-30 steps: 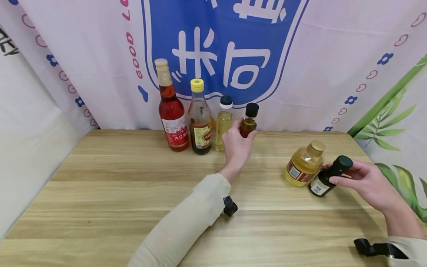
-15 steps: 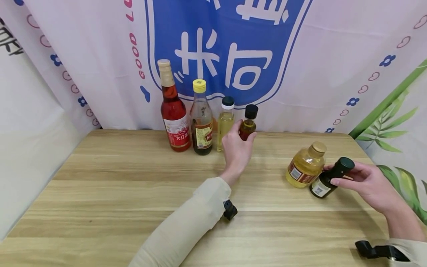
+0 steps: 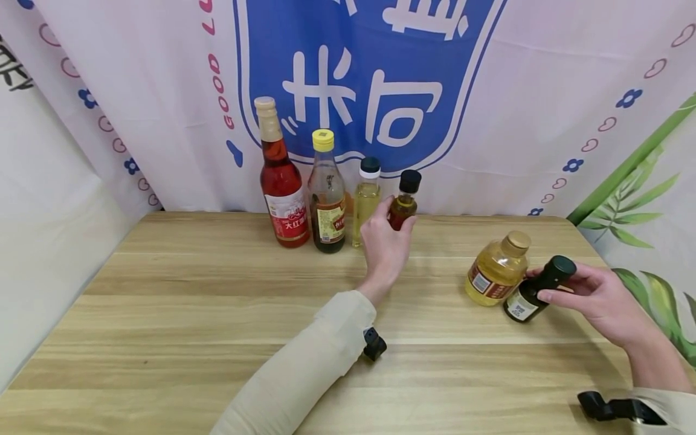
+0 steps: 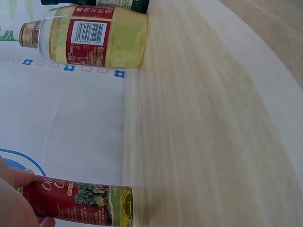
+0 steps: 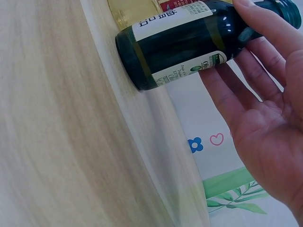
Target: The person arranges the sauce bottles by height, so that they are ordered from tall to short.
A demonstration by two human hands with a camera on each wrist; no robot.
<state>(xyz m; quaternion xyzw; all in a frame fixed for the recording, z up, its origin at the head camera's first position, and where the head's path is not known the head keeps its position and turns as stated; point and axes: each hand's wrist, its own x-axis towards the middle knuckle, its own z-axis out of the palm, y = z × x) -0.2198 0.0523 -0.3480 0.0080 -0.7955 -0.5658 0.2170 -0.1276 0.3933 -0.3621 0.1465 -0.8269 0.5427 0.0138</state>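
Note:
At the back of the table my left hand [image 3: 387, 241] grips a small olive oil bottle [image 3: 402, 211] with a black cap. In the left wrist view that olive oil bottle [image 4: 75, 201] shows a red label, with fingertips around its upper part. To the right, my right hand [image 3: 603, 302] holds a dark green glass bottle [image 3: 524, 300] by its neck and shoulder, thumb in front. The right wrist view shows the green bottle [image 5: 180, 45] upright, its base at the tabletop. Close by it on the left stands a round bottle of yellow oil [image 3: 496, 270] with a gold cap.
Left of my left hand stand a pale yellow oil bottle [image 3: 367, 202], a yellow-capped dark sauce bottle [image 3: 328, 217] and a tall red vinegar bottle [image 3: 285, 199], in a row. A printed curtain [image 3: 179, 121] hangs behind the wooden table [image 3: 190, 320].
The view shifts slightly. Both hands keep their holds, and the bottles stay where they were.

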